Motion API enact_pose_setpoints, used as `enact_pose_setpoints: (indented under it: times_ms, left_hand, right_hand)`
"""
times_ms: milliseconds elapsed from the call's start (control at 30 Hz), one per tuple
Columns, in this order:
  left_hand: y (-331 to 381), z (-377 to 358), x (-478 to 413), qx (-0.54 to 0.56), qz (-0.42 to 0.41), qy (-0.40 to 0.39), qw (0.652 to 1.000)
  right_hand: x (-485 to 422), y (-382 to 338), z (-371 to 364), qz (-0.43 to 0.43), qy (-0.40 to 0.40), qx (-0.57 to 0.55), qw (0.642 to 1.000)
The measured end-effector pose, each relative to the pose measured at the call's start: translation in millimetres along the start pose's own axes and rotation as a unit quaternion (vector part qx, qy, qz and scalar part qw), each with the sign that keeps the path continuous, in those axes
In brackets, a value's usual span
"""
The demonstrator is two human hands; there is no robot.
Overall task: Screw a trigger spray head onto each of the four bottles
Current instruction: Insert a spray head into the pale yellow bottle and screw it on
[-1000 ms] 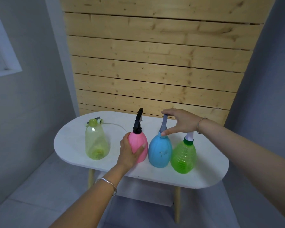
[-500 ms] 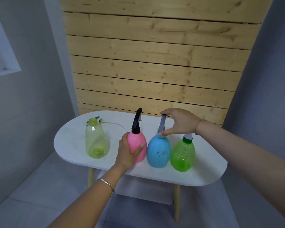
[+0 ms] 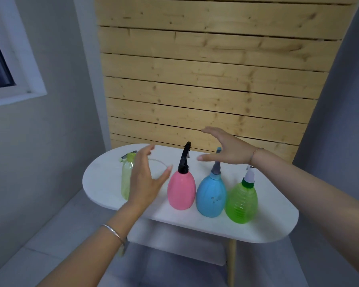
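Four bottles stand in a row on the white oval table. The pink bottle carries a black spray head. To its right, the blue bottle has a grey head, and the green ribbed bottle has a white head. At the far left the yellow-green bottle is partly hidden by my left hand, which is open just left of the pink bottle and touches nothing. Above the blue bottle's head my right hand hovers open and empty.
A thin clear tube lies on the table behind the yellow-green bottle. A wooden plank wall rises right behind the table. A grey wall with a window frame is on the left. Grey floor tiles lie below.
My left hand has let go of the pink bottle and moved left, fingers spread. My right hand has released the blue bottle's grey head and lifted above it.
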State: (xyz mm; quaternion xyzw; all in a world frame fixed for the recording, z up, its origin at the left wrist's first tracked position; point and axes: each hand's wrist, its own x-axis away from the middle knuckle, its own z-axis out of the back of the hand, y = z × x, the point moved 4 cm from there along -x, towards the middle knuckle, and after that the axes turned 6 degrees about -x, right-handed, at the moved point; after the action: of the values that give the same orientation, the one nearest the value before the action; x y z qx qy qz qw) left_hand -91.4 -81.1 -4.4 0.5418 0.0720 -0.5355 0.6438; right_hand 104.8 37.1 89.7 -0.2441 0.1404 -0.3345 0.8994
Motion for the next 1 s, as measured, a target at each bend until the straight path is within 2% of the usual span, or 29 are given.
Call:
enact_pose_setpoints:
  times_ms: [67,100,200,267,333,500,600,700,1000]
  left_hand:
    - [-15.1,23.9,-14.7,-0.06,0.011,0.06,0.996]
    - [-26.4,29.2,-18.5,-0.077,0.041,0.059,0.994]
    - [-70.1,27.1,-16.9,-0.06,0.177,-0.041,0.981]
    - [-94.0,16.0,-6.6,-0.016,0.224,-0.098,0.969]
    - [-116.2,8.3,3.1,-0.001,0.247,-0.114,0.962]
    - [-166.3,34.3,-8.3,-0.014,0.252,-0.038,0.967]
    - [-192.9,63.0,-25.9,-0.008,0.264,-0.007,0.965]
    - [-209.4,76.9,-39.3,-0.002,0.255,-0.007,0.967]
    - [-226.6,63.3,-50.0,0.059,0.215,0.013,0.975]
  right_hand:
    - [-12.6,-22.4,-6.9,0.026,0.021,-0.047,0.998]
    - [-18.8,-33.2,-11.7,0.037,0.032,-0.074,0.996]
    - [-44.9,-65.1,-32.8,0.039,0.066,-0.21,0.975]
    - [-64.8,-80.5,-51.0,0.018,0.074,-0.284,0.956]
    - [-89.3,-90.2,-73.1,-0.011,0.066,-0.311,0.948]
    - [-150.3,-85.1,-134.5,-0.111,0.038,-0.382,0.917]
    - [-182.1,-67.7,-166.1,-0.174,0.046,-0.387,0.904]
    - [-214.5,-47.3,-190.1,-0.211,0.064,-0.351,0.91]
    - [-277.8,-20.1,-231.9,-0.191,0.058,-0.216,0.956]
